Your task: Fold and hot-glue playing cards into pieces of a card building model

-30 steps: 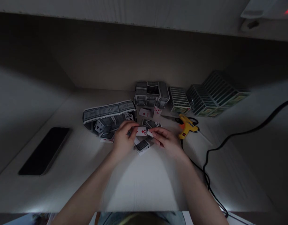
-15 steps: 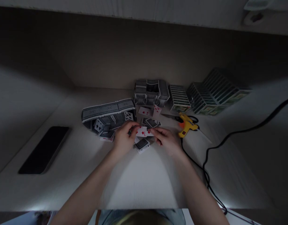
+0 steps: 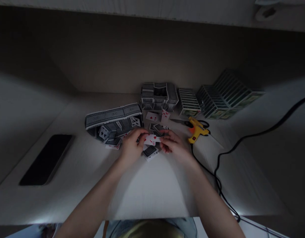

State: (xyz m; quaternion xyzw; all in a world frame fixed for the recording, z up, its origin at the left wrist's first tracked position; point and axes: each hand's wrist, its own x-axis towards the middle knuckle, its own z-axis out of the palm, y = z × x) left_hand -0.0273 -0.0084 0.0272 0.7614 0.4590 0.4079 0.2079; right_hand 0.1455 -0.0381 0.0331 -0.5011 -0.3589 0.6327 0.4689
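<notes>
The left hand [image 3: 132, 143] pinches the left end of a five of diamonds [image 3: 150, 140] between thumb and fingertips; the card lies flat-on and face up in the gap between the two hands. The right hand [image 3: 176, 145] has its thumb and forefinger closed on a white card piece [image 3: 157, 139] at the other end; whether this is a second card or a fold cannot be told. Just below the fingertips, toward the person, sits a small card stack [image 3: 150, 152], dark back uppermost. Just beyond them lie loose dark-backed cards [image 3: 157, 128]. Left of the left fingers stands a long playing-card structure [image 3: 114, 115], open toward the person. To the right of the right fingers, well apart, rests a yellow glue gun [image 3: 197, 130] across scissors [image 3: 178, 121]. Far left of the fingers lies a black smartphone [image 3: 46, 160].
</notes>
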